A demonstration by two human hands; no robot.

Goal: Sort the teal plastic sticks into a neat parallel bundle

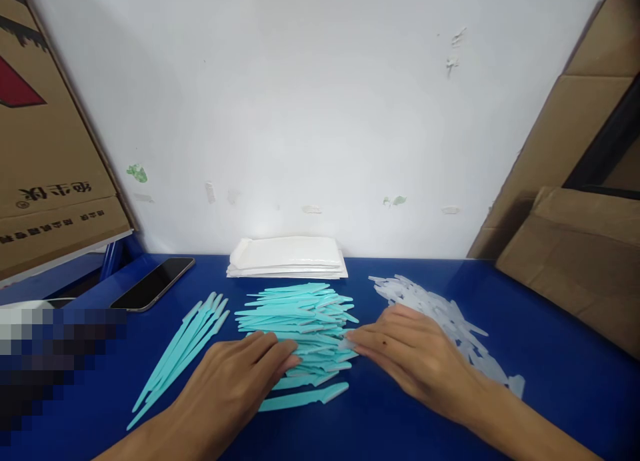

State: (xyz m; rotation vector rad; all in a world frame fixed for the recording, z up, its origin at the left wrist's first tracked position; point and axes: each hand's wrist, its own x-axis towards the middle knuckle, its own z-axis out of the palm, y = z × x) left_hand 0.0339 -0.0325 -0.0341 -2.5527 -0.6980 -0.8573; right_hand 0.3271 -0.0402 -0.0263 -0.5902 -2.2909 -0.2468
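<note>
A pile of turquoise eyebrow razors lies across the middle of the blue table. My left hand is closed over its near left part, fingers and thumb pinching a razor handle; which one is partly hidden. My right hand pinches a small translucent blade cap at the blade ends on the pile's right side. Whether the cap is around a blade, I cannot tell. To the right, partly behind my right hand, are loose translucent caps. Several razors lie fanned together left of my left hand.
A stack of white packets sits at the back against the white wall. A dark phone lies at the back left. Cardboard boxes stand at the left and right. A blurred patch covers the left edge.
</note>
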